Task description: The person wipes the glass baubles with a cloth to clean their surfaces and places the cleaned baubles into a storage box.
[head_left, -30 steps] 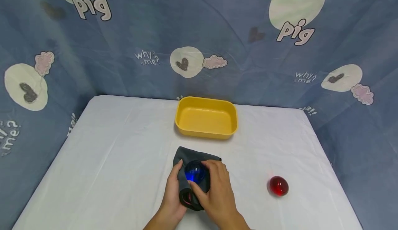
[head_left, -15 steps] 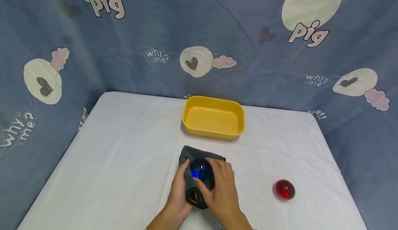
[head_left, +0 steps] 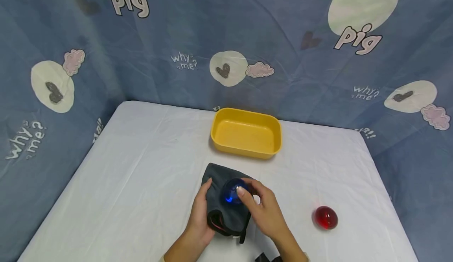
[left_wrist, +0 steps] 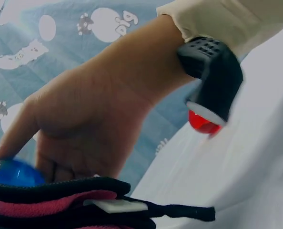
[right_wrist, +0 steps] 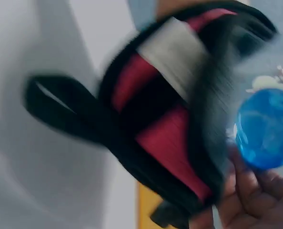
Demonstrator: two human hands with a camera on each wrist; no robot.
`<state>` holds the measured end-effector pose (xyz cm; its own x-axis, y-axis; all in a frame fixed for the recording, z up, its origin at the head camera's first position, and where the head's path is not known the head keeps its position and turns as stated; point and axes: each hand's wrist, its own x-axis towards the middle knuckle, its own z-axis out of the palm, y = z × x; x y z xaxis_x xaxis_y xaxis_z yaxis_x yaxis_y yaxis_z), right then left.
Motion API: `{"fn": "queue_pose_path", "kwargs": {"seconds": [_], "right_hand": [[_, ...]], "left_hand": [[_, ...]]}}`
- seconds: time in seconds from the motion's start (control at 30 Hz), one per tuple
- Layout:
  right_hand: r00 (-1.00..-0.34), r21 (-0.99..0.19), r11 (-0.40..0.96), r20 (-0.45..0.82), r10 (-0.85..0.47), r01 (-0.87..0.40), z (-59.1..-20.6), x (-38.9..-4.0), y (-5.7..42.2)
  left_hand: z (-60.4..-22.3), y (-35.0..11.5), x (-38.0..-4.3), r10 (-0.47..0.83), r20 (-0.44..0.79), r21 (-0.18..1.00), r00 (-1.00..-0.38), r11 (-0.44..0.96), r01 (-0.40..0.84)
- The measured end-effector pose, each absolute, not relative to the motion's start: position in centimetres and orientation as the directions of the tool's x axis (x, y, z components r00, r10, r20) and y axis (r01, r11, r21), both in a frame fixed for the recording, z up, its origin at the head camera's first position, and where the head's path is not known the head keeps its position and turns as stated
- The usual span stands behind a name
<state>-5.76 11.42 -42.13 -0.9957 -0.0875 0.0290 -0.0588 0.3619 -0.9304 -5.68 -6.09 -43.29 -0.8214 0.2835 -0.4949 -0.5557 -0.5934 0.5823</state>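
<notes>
A dark grey cloth pouch (head_left: 223,177) with black edging stands upright in the head view. My left hand (head_left: 199,219) grips its left side, thumb along the front face. Its open mouth faces me; the right wrist view shows the pouch's pink lining (right_wrist: 165,148), a pale label and a black loop. My right hand (head_left: 268,210) pinches a clear blue ball (head_left: 232,192) between thumb and fingers, in front of the pouch's right side. The left wrist view shows the right hand (left_wrist: 94,109) above the pouch mouth, with the blue ball (left_wrist: 17,173) partly hidden.
A shiny red ball (head_left: 326,217) rests on the white-covered table (head_left: 124,199) at the right. Behind the pouch sits a yellow rectangular tub (head_left: 246,152). Printed blue curtain (head_left: 226,14) hangs around the table. Part of a black object (head_left: 263,257) shows beside the right forearm.
My right hand has shifted right and turned, its thumb now across the front of the blue ball. The ball has moved slightly right; more of the pouch shows. The head view has shifted.
</notes>
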Motion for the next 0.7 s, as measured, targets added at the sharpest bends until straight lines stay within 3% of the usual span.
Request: {"fn": "queue_pose_path", "kwargs": {"seconds": [0.17, 0.27, 0.5, 0.7], "right_hand": [[-0.998, -0.976, 0.212, -0.057, -0.015, 0.052, -40.9, -8.6, 13.1], [-0.997, -0.973, 0.217, -0.066, 0.043, 0.074, -40.6, -10.8, 14.4], [-0.986, -0.848, 0.529, 0.067, 0.150, 0.023, -41.2, -15.2, 17.3], [-0.983, -0.673, 0.738, 0.163, 0.084, -0.049, -41.6, -18.1, 18.0]], "left_hand": [[-43.3, -6.8, -6.0, 0.253, -0.477, 0.592, -0.841, -0.615, -0.521], [-43.2, -6.7, -6.2, 0.254, -0.444, 0.604, -0.859, -0.623, -0.497], [-43.2, -6.9, -6.3, 0.251, -0.435, 0.607, -0.865, -0.627, -0.487], [-43.3, -6.8, -6.4, 0.268, -0.419, 0.602, -0.868, -0.634, -0.486]]}}
